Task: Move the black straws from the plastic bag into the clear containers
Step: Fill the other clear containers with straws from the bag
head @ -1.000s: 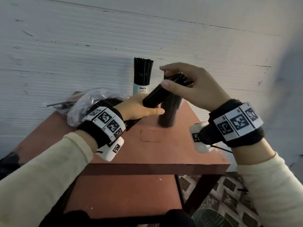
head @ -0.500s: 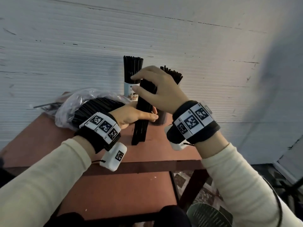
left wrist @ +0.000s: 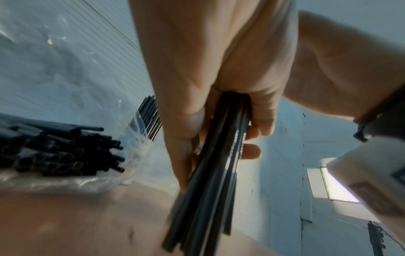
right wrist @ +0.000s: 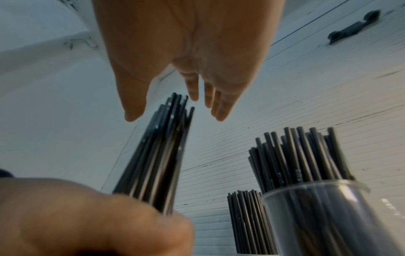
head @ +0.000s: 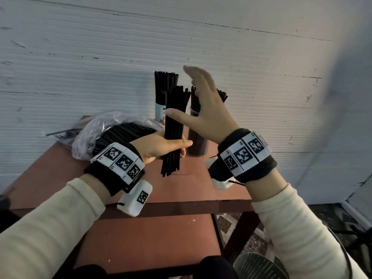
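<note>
A bundle of black straws [head: 174,125] is held upright in the left hand [head: 159,147], fingers wrapped round its lower half, the bottom ends resting on or just above the counter [head: 193,184]. The right hand [head: 203,109] is held above the bundle with fingers straight and spread, nothing in its grip.

More straws remain in the plastic bag [head: 104,129] at the back left. Two containers are already stocked: the near clear container [right wrist: 328,216] just beside the bundle, and a far container [head: 160,114] behind it.

The bundle is seen to fan out at the top, so loose straws could catch on the rim or on straws already standing there and spill onto the counter. The near container looks crowded; forcing more in could tip it.

A label is carried on the far container, but its writing cannot be read.
</note>
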Demonstrator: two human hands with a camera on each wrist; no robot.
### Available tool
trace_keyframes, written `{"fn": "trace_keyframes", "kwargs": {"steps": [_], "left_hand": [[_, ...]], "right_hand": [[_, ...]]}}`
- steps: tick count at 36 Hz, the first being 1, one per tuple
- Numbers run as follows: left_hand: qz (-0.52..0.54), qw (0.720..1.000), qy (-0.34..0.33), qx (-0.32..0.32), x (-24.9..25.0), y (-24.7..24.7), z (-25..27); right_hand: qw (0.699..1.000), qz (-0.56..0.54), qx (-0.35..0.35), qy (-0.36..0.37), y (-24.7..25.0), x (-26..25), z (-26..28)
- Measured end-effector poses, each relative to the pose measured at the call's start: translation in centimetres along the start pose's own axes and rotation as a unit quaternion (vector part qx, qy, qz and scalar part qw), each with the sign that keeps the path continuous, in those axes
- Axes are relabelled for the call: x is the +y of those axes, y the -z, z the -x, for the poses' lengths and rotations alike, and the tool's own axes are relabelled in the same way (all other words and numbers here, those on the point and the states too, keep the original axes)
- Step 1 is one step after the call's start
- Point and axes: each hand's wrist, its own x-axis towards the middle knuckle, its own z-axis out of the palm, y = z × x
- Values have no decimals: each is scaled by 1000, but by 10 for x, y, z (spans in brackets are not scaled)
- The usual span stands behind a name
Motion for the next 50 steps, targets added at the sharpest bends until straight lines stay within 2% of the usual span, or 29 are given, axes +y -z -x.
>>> {"fn": "trace_keyframes", "kwargs": {"steps": [2,4,6,8,10,13,18,20,22,25,28,32,39,44,50], "left_hand": [[-23,999,-23,-15,10,4,5],[-44,997,-54,-40,20,6,11],[-64,991,-77,-85,32,5,18],[-66,987,-81,-124,42,4,26],[-76,982,-92,-147,46,2,31],[-57,983,-85,-152,38,-2,28],[15,989,-94,-111,29,-9,12],[25,994,-77,-71,31,-7,4],[15,997,-80,-11,31,-6,-6],[17,990,-89,112,30,-6,-25],[25,980,-105,166,31,-7,-48],[7,986,-81,142,33,-2,-77],[-23,997,-38,67,24,12,-113],[-72,995,-26,56,19,19,-117],[-63,996,-36,53,15,19,-119]], "right_hand": [[999,-20,-2,-46,6,1,3],[996,-16,-39,-79,10,2,4],[993,-29,-88,-72,11,4,6],[983,-103,-137,-71,11,1,10],[969,-149,-181,-80,10,-2,14],[965,-145,-209,-62,6,-3,16],[975,-167,-138,-46,11,3,8],[976,-191,-88,-50,20,9,0],[972,-221,-35,-66,32,18,-10],[964,-245,38,-99,48,34,-27],[958,-241,81,-129,60,47,-43],[957,-220,102,-160,68,65,-60],[963,-191,83,-171,71,84,-80],[970,-158,78,-164,72,96,-87],[978,-125,42,-162,60,99,-89]]}}
